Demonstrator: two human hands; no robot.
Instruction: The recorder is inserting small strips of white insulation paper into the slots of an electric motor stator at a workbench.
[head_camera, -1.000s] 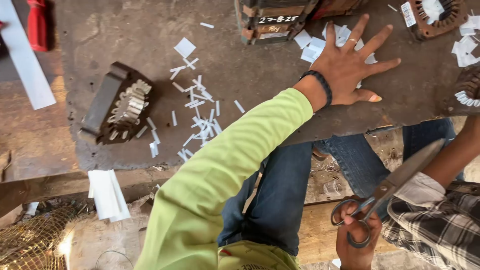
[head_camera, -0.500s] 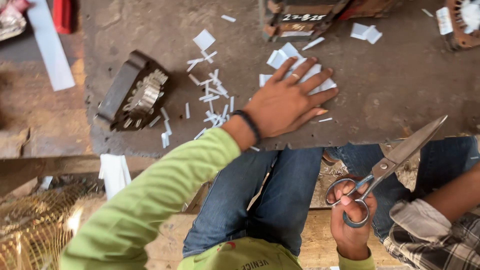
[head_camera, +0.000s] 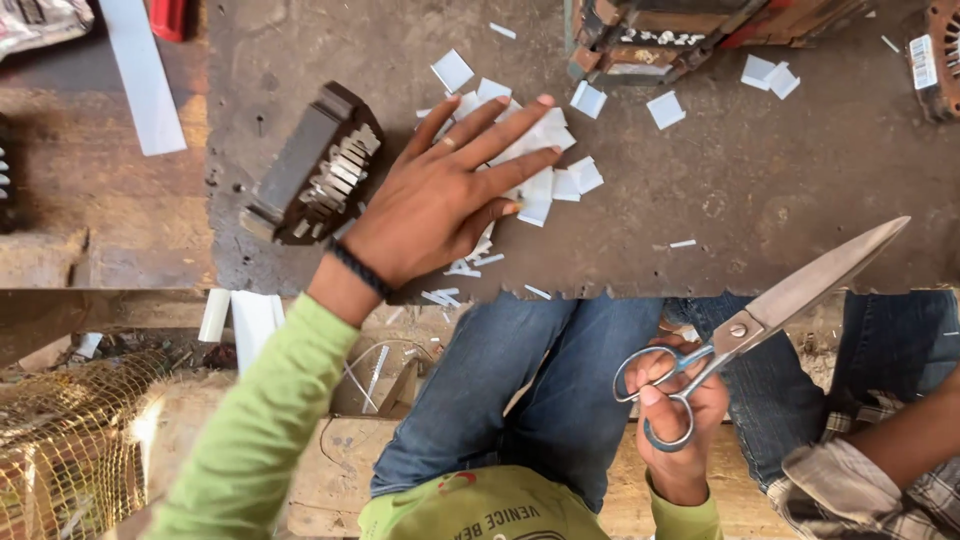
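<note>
A heap of small white paper pieces (head_camera: 545, 170) lies on the dark worn worktop (head_camera: 760, 190), near its front edge, and the left hand (head_camera: 440, 205) lies flat on the heap with its fingers spread apart. Just left of that hand sits a dark block with metal teeth (head_camera: 315, 165). Below the worktop's edge, over blue-jeaned knees, the right hand (head_camera: 680, 410) grips large scissors (head_camera: 760, 315), fingers through the loops, blades closed and pointing up to the right. Another person's checked sleeve (head_camera: 880, 480) shows at lower right.
</note>
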